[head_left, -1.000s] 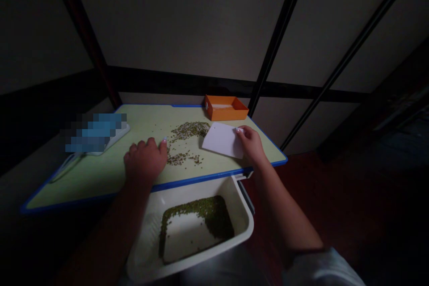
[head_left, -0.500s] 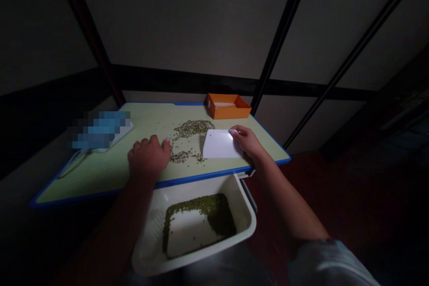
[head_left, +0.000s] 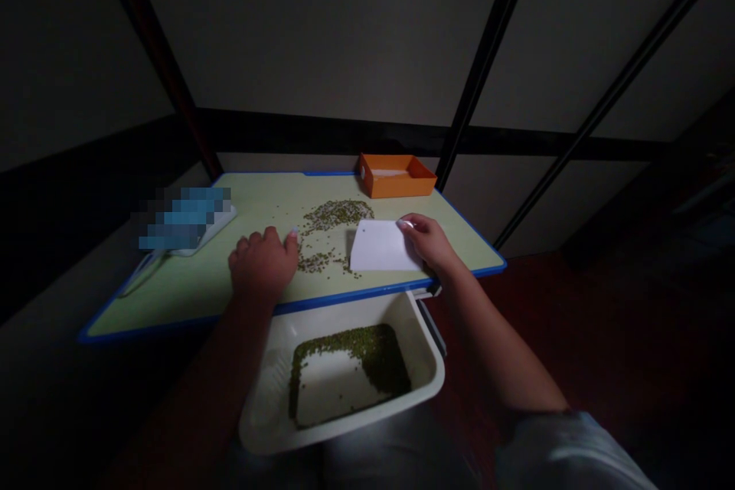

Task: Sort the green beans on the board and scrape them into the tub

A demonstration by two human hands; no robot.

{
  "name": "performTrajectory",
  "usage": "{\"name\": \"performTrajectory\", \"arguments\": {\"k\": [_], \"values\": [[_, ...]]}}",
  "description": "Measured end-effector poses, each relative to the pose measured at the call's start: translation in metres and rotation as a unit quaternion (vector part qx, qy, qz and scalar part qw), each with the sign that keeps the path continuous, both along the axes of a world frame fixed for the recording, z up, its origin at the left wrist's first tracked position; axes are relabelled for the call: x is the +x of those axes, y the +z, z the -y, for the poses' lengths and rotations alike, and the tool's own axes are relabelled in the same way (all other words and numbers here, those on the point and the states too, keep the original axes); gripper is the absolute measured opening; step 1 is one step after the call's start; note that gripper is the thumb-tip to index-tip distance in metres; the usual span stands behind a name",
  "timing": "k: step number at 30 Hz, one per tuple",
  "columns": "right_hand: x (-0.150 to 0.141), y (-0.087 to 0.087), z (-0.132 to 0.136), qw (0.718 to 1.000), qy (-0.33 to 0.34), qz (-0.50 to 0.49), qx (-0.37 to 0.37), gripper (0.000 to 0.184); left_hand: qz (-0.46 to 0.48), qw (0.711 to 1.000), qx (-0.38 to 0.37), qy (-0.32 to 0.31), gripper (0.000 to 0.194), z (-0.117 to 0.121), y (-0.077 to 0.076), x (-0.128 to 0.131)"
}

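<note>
My right hand (head_left: pixel 428 243) pinches the right edge of a white flat scraper card (head_left: pixel 382 246) that lies on the pale green table (head_left: pixel 189 291). Small green beans (head_left: pixel 330 226) are scattered on the table between the card and my left hand (head_left: pixel 262 264). That hand rests on the table with its fingers curled, its edge against the beans. Below the table's blue front edge sits a white tub (head_left: pixel 419 352) with more green beans (head_left: pixel 373 356) inside, heaped at its far and right sides.
An orange open box (head_left: pixel 396 174) stands at the table's far edge. A blurred blue and white object (head_left: pixel 187 218) lies at the left, with a cord trailing from it. Dark wall panels and black bars rise behind. Dark floor lies to the right.
My right hand has drawn the card leftward and nearer, toward the beans. My left hand has kept its place beside the beans. The view has shifted slightly.
</note>
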State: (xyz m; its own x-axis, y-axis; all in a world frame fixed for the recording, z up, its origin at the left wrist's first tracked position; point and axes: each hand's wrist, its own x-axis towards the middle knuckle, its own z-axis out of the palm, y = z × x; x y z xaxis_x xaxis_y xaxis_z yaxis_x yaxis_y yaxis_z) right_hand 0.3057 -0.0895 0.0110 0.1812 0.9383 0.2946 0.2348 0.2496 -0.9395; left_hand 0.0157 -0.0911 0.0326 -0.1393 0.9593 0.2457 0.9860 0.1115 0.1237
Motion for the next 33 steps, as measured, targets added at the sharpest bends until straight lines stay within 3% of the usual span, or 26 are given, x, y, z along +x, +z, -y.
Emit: {"name": "performTrajectory", "arguments": {"k": [20, 25, 29, 33], "values": [[-0.01, 0.005, 0.019, 0.998, 0.058, -0.013, -0.003, 0.036, 0.007, 1.0, -0.013, 0.0, 0.065, 0.003, 0.006, 0.002], [-0.004, 0.0, 0.017, 0.998, -0.001, -0.056, -0.006, 0.042, 0.01, 1.0, 0.003, -0.004, 0.064, 0.002, 0.003, 0.001], [0.001, -0.003, 0.014, 0.996, -0.084, -0.003, 0.018, 0.042, 0.009, 1.0, 0.003, -0.008, 0.066, 0.001, 0.0, -0.001], [0.0, -0.004, 0.009, 0.993, -0.104, 0.041, 0.028, 0.041, 0.008, 1.0, 0.005, -0.008, 0.066, 0.0, -0.001, -0.002]]}}
